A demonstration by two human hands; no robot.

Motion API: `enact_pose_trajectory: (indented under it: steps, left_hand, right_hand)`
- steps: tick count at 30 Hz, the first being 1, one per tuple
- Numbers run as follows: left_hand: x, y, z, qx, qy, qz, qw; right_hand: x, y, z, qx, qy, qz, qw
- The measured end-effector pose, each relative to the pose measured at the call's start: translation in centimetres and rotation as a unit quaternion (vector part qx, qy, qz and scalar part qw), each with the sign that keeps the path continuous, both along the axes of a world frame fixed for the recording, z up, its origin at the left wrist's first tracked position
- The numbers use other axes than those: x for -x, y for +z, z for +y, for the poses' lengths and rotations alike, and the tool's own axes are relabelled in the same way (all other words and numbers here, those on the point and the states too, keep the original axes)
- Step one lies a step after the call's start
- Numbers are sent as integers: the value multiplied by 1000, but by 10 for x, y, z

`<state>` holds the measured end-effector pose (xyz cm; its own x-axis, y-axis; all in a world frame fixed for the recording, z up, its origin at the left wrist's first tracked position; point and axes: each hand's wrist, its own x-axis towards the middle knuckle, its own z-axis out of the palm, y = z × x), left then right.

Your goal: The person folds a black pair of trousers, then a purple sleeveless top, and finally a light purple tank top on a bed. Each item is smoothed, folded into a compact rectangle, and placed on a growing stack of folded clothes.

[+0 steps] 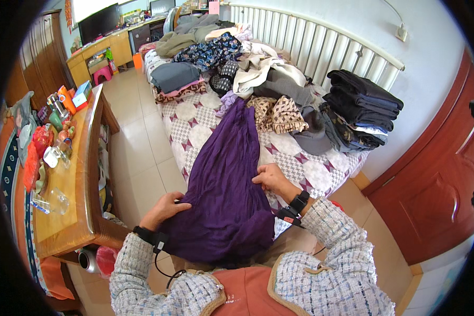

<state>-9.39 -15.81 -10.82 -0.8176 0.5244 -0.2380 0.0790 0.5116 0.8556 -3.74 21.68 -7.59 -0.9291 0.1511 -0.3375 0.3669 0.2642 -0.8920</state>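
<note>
A long purple garment point(225, 177) lies gathered at its far end on the bed and hangs over the near edge towards my body. My left hand point(166, 209) pinches its left edge between thumb and fingers. On the opposite edge, my right hand point(270, 178) grips the cloth with thumb and forefinger. Just beyond the garment are a brown-and-cream patterned cloth point(288, 114) and a grey cap point(313, 132). Black bands are strapped round both wrists.
Folded dark trousers point(361, 102) are stacked at the bed's right. Loose clothes, among them a floral one point(209, 51), cover the far bed. A wooden table point(79, 189) holding cups and bags stands left; a white radiator point(312, 43) lines the wall, near a red-brown door point(430, 189).
</note>
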Motion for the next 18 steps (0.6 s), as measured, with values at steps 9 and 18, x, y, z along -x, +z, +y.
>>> enact_pose_trajectory:
  steps: [9, 18]
  left_hand:
    - [-36, 28, -73, -241, 6, -127, 962]
    - [-8, 31, -49, -36, -127, -129, 983]
  right_hand:
    - [-148, 72, 81, 73, -144, 161, 974]
    - [-131, 22, 121, -54, -49, 168, 983]
